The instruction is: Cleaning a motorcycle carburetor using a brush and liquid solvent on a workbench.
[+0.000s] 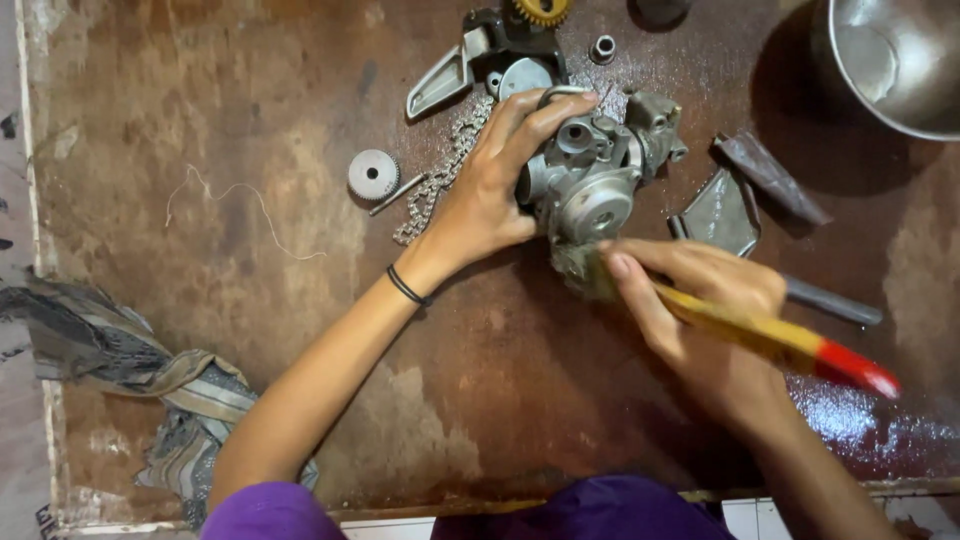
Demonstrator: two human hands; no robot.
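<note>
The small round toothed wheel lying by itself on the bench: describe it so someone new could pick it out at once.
Start from the left hand gripping the grey metal casting at the top centre of the brown bench. Left of that hand lies a pale chain, and just beyond it sits the toothed wheel. It is the only grey, ridged-edged disc with a dark centre hole lying apart; the other gear is yellowish, at the top edge.

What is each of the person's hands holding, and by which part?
The left hand grips the grey metal engine part by its left side. The right hand holds a brush by its yellow handle, close behind the bristles.
</note>
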